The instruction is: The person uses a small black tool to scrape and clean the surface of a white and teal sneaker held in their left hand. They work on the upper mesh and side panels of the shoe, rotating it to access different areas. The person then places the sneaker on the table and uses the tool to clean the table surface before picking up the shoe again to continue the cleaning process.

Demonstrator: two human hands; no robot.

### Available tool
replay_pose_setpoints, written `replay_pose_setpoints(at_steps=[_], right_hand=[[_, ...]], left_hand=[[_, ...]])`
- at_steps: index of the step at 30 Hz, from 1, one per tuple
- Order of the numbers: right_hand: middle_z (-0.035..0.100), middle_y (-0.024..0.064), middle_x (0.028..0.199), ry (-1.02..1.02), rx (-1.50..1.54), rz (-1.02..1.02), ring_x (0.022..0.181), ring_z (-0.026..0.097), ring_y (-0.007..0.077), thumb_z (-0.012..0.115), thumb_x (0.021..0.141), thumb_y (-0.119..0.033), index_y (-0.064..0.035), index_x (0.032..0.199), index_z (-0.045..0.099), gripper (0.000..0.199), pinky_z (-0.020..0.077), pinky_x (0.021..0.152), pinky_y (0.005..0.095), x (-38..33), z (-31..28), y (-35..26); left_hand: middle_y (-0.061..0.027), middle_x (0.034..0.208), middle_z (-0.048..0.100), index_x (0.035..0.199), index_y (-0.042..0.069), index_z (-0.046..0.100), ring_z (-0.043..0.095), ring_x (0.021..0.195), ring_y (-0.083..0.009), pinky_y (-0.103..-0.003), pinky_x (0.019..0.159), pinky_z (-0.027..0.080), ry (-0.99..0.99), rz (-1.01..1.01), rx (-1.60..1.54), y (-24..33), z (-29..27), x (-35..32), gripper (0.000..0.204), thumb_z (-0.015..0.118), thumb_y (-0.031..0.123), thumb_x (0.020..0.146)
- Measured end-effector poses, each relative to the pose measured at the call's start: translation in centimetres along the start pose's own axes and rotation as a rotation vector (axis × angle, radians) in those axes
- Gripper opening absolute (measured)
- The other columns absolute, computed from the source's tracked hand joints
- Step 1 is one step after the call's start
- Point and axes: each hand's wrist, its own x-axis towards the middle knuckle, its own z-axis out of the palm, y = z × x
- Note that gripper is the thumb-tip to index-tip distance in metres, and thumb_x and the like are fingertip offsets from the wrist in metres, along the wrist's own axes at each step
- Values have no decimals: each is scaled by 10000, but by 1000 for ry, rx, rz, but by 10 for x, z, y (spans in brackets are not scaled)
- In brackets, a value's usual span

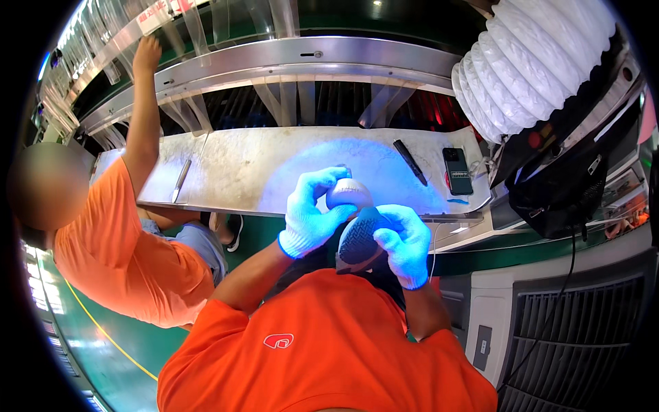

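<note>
In white knit gloves lit blue, both my hands are closed on footwear at the front edge of the bench. My left hand (309, 213) grips a pale, rounded shoe end (349, 195) between thumb and fingers. Just below it, a shoe's dark patterned sole (358, 239) faces up, tilted, with my right hand (405, 240) pinching its right edge. The two parts touch or overlap, and I cannot tell whether they belong to one shoe or a pair. The lower end of the shoe is near my orange shirt.
On the pale bench top (240, 165) lie a black marker-like stick (410, 163), a phone (458, 172) and a slim pen-like tool (181, 180). A metal-framed conveyor with clear strips (274, 58) runs behind. White ducting (535, 65) and a black bag (559, 196) stand right. A co-worker (130, 240) reaches up at left.
</note>
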Motion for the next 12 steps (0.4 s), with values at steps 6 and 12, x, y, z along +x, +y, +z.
replay_pose_setpoints(at_steps=[6, 12], right_hand=[[762, 97, 1207, 39, -93, -56, 1074, 729, 176, 784, 942, 9, 38, 1269, 761, 329, 586, 1005, 344, 6, 2, 5], [723, 94, 1105, -18, -284, -164, 1047, 707, 236, 805, 883, -6, 9, 1162, 820, 280, 568, 973, 368, 15, -5, -1]], left_hand=[[-288, 1301, 761, 1176, 43, 692, 806, 1078, -407, -440, 904, 658, -155, 326, 215, -2, -12, -4, 429, 927, -8, 820], [-259, 1300, 763, 1137, 73, 731, 798, 1009, -469, -463, 847, 665, -202, 440, 295, 14, -9, -7, 334, 903, 46, 853]])
